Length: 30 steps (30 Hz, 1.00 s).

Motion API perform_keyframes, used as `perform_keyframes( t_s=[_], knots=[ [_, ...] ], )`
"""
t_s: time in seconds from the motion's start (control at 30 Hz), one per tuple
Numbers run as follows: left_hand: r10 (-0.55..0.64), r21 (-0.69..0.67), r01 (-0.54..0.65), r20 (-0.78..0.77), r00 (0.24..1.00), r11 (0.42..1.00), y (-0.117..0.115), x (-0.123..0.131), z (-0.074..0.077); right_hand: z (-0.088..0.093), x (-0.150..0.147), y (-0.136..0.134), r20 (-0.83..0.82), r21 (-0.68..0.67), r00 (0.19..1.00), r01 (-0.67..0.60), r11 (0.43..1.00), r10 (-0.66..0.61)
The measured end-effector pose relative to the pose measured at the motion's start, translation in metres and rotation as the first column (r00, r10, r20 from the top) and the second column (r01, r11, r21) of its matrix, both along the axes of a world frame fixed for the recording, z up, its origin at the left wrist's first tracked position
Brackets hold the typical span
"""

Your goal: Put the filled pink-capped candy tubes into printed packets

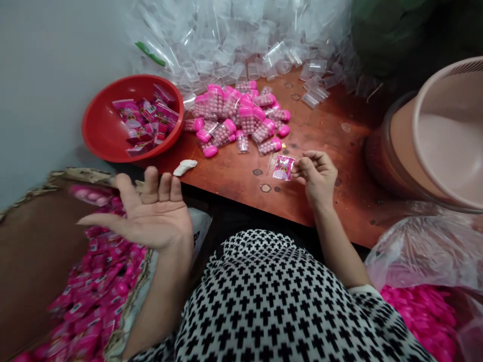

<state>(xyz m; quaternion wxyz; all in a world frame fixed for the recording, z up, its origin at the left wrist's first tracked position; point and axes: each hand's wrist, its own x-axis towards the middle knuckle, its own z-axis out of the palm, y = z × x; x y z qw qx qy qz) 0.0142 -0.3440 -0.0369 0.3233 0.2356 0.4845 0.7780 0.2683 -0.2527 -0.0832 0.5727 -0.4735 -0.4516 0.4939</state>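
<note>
From where I stand, the right hand (320, 178) has its thumb and fingers pinched on the right side of a small pink sachet (284, 167), over the near part of the table (234, 176); the grip takes just the margin, probably so that the printed face stays uncovered; whether the sachet touches the wood I cannot tell. The left hand (160, 223) is wide open, palm up, fingers spread, with nothing in its palm; it hangs above the torn rim of a carton (33, 251) of pink packets (90, 301), and a blurred pink pack (90, 195) shows near its thumb, touching or apart I can't say.

The red bowl (98, 136) of more sachets sits at the table's left end, I'd guess to be in easy reach; the pink-capped bottles (247, 118) are heaped ahead, likely for the same reason, with clear containers (226, 40) massed behind them.

As for edges, the table's front edge runs slantwise just before the person's lap; a white scrap (184, 167) lies near it, beside the bowl; between the right hand and the stacked tubs (403, 136) a stretch of bare wood gives sideways room; leftward, the carton's ragged rim crowds the wrist.
</note>
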Motion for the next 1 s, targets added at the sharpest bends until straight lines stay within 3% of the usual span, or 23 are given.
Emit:
perform_keyframes(
  t_s=[0.07,0.13,0.2,0.27,0.33,0.4,0.63,0.73,0.8,0.87,0.93,1.0],
  knots=[
    [-0.115,-0.077,0.108,-0.096,0.989,0.991,0.009,0.008,-0.012,-0.003,0.014,0.006,0.029,0.011,0.998,0.052,0.999,-0.052],
    [-0.281,-0.203,0.223,-0.327,0.903,0.953,0.029,0.033,-0.031,-0.004,0.021,0.006,0.033,-0.002,0.997,0.072,0.997,-0.072],
    [-0.485,-0.322,0.363,-0.595,0.641,0.874,0.055,0.065,-0.051,-0.005,0.024,0.004,0.025,-0.023,0.997,0.076,0.997,-0.075],
    [-0.559,-0.406,0.409,-0.730,0.393,0.817,0.078,0.092,-0.069,-0.004,0.023,0.000,0.024,-0.048,0.997,0.076,0.996,-0.075],
    [-0.577,-0.473,0.368,-0.775,0.257,0.800,0.093,0.108,-0.082,-0.004,0.023,-0.001,0.030,-0.067,0.997,0.076,0.995,-0.074],
    [-0.568,-0.491,0.322,-0.794,0.216,0.810,0.098,0.114,-0.090,-0.004,0.024,-0.001,0.031,-0.080,0.998,0.065,0.995,-0.063],
    [-0.524,-0.411,0.361,-0.792,0.314,0.837,0.094,0.109,-0.097,-0.017,0.021,0.003,0.158,-0.092,0.987,0.054,0.994,-0.039],
    [-0.522,-0.375,0.397,-0.761,0.385,0.838,0.091,0.111,-0.091,-0.022,0.013,0.004,0.150,-0.112,0.989,0.025,0.993,-0.008],
    [-0.537,-0.348,0.432,-0.699,0.472,0.832,0.087,0.113,-0.082,-0.021,0.008,0.005,0.069,-0.121,0.996,-0.039,0.992,0.048],
    [-0.575,-0.336,0.468,-0.532,0.621,0.817,0.080,0.113,-0.070,-0.017,0.005,0.006,0.005,-0.114,0.996,-0.091,0.989,0.092],
    [-0.615,-0.339,0.531,-0.224,0.756,0.777,0.073,0.110,-0.058,-0.010,0.003,0.009,-0.009,-0.113,0.989,-0.145,0.983,0.145],
    [-0.649,-0.325,0.646,0.114,0.752,0.691,0.068,0.105,-0.051,-0.004,0.002,0.012,0.014,-0.136,0.966,-0.253,0.958,0.257]
  ],
)
